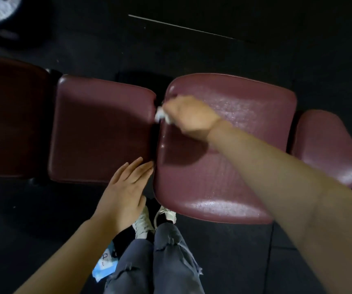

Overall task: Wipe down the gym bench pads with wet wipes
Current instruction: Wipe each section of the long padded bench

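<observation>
A crumpled white wet wipe [160,115] sits bunched in the right hand [190,116], pressed at the left edge of the glossy maroon vinyl seat pad [245,166], which looks damp, perhaps. The left hand [124,187] lies flat, fingers straight, on the neighbouring rounded middle pad [98,128].

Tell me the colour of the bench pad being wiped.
Dark red, maroon; the bench pad shows best in the head view.
</observation>
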### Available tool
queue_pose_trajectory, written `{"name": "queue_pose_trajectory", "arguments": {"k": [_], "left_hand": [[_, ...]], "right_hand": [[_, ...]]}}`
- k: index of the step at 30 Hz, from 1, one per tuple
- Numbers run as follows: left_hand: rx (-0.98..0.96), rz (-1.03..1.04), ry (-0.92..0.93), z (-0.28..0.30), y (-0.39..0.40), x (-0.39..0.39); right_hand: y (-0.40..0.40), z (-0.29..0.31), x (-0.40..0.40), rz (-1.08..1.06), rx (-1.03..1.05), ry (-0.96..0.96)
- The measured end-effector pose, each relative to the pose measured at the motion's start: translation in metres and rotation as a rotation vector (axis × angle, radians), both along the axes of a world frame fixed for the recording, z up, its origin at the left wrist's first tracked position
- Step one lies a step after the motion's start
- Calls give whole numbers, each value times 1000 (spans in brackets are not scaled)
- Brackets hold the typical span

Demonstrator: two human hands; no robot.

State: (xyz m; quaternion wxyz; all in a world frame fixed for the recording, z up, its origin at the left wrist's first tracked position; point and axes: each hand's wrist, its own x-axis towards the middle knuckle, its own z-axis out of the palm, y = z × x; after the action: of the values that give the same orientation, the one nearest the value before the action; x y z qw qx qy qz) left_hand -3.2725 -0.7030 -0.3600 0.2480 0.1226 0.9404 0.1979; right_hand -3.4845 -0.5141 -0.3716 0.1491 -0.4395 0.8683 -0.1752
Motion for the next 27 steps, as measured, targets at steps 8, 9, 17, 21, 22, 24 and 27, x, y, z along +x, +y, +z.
{"name": "queue_pose_trajectory", "arguments": {"k": [8,9,17,21,22,24,27], "left_hand": [[-36,-16,-11,-1,4,-2],[-30,-13,-13,-1,5,-2],[-46,20,-35,-5,10,-1],[-47,22,-31,-7,9,1],[-41,28,-32,-7,9,0],[-30,40,-35,-5,10,-1],[-6,65,-40,-4,12,-2]], "right_hand": [[4,-16,53,-301,-35,111],[16,-9,86,-156,-63,6],[62,-2,95,402,41,41],[57,-7,-41,-203,73,261],[56,-5,-53,-395,65,303],[52,-6,-37,-643,51,318],[58,-6,58,-476,79,80]]}}
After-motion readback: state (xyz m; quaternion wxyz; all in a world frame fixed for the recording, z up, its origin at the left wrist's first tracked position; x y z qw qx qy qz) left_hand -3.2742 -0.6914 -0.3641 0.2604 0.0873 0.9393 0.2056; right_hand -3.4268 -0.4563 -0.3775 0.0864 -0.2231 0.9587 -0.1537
